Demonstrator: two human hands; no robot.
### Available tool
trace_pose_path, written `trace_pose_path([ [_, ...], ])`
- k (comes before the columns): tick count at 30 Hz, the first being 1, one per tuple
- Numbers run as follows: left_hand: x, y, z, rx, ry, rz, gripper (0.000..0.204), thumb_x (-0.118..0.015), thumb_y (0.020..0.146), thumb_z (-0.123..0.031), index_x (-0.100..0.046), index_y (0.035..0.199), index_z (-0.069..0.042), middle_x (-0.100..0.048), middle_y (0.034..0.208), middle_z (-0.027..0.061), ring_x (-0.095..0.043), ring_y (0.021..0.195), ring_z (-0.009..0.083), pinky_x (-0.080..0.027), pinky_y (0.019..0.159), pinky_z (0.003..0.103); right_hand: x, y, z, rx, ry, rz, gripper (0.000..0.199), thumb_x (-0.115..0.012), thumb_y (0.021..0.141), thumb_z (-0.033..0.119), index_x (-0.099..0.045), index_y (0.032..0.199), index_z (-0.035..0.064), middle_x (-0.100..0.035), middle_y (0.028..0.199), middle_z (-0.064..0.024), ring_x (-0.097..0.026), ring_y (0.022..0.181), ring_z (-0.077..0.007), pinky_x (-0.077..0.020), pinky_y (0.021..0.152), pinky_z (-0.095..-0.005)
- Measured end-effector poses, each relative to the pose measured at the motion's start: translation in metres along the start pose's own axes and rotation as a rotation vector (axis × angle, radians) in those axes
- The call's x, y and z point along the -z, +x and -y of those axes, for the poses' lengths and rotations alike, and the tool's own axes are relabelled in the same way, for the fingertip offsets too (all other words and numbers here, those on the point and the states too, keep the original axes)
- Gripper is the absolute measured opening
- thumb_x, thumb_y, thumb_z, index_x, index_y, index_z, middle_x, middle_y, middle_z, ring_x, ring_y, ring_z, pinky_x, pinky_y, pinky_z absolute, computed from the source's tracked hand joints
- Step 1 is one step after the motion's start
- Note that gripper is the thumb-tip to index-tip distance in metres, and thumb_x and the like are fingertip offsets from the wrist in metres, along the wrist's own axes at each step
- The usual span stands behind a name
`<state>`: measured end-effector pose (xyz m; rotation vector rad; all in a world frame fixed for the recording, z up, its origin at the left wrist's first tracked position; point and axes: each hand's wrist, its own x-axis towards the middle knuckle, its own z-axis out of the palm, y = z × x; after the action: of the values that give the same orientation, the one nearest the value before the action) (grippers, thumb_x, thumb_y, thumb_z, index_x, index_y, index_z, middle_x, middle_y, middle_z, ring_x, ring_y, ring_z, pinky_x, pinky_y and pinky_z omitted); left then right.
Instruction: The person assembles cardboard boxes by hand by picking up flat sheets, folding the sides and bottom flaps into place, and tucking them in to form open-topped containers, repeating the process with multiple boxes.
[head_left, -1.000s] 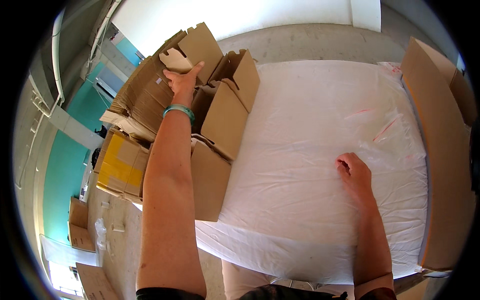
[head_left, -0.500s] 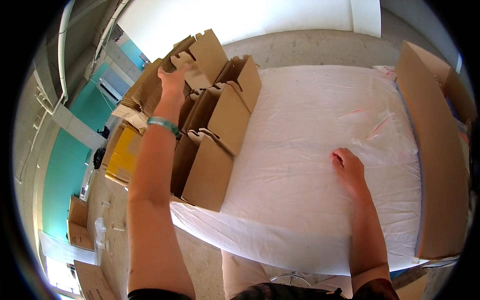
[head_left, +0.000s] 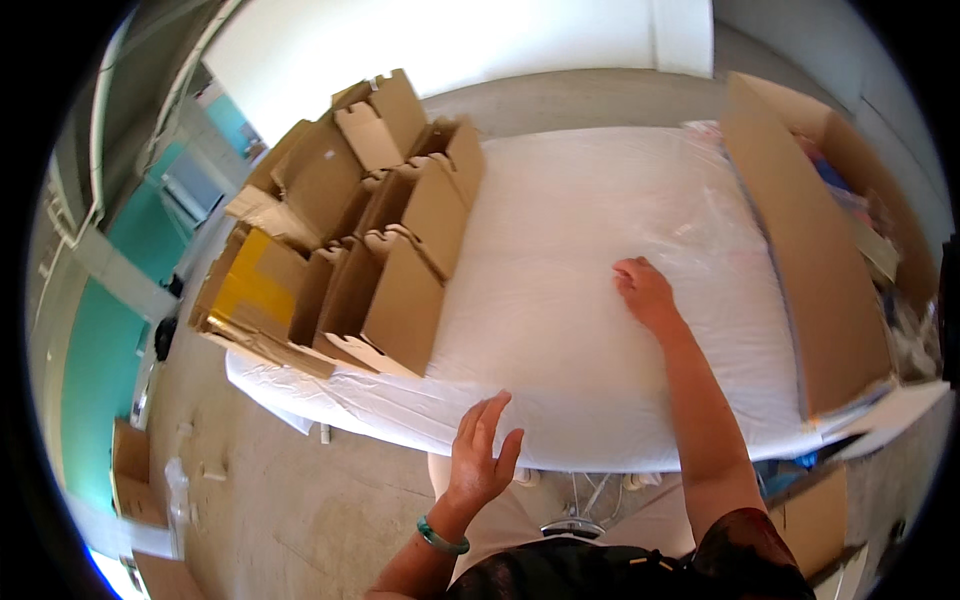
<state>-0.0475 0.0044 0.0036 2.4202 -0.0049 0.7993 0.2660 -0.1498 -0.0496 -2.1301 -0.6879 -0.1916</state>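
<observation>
My left hand (head_left: 482, 455) hovers by the table's near edge with nothing in it, thumb apart from the fingers and a green bangle on the wrist. My right hand (head_left: 645, 290) is over the middle of the white-covered table (head_left: 540, 220), empty, its fingers loosely bent and slightly apart. Folded brown cardboard boxes (head_left: 402, 315), open at the top with notched edges, stand in rows along the table's left side. One small box (head_left: 370, 135) sits at the far end of them. Neither hand touches the boxes.
A large open carton (head_left: 810, 260) with assorted packed items inside stands along the right side. Clear plastic bags (head_left: 690, 225) lie beside it. Yellow tape covers a flattened carton (head_left: 258, 280) at the left. More cardboard (head_left: 135, 470) rests on the floor, and a stool (head_left: 572, 527) is beneath me.
My left hand has come back from the far boxes toward me, its fingers now spread and empty. My right hand stays over the table, its fingers a little looser. The view has shifted right.
</observation>
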Motion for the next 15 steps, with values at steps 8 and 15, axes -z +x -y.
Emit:
trace_pose_path([
  [8,-0.001,-0.015,0.013,0.051,-0.049,0.016,0.046,-0.062,0.089,-0.002,-0.050,0.132,0.004,-0.062,0.120,0.0219,-0.060,0.113,0.0386,-0.047,0.098,0.044,0.095,-0.177,0.059,0.138,-0.061,-0.193,0.019,-0.065,0.086,0.002,-0.066,0.104,0.0074,-0.066,0.099,-0.0123,-0.063,0.092,-0.0322,-0.0514,0.080,-0.0406],
  [15,-0.071,0.015,0.002,0.057,-0.303,0.074,0.054,-0.056,0.097,-0.017,-0.038,0.145,0.003,-0.057,0.129,0.0230,-0.056,0.120,0.0345,-0.042,0.103,0.042,0.196,-0.318,0.021,-0.366,-0.191,-0.543,0.009,-0.060,0.093,0.006,-0.066,0.098,0.0009,-0.066,0.089,-0.0134,-0.065,0.082,-0.0288,-0.0513,0.075,-0.0355],
])
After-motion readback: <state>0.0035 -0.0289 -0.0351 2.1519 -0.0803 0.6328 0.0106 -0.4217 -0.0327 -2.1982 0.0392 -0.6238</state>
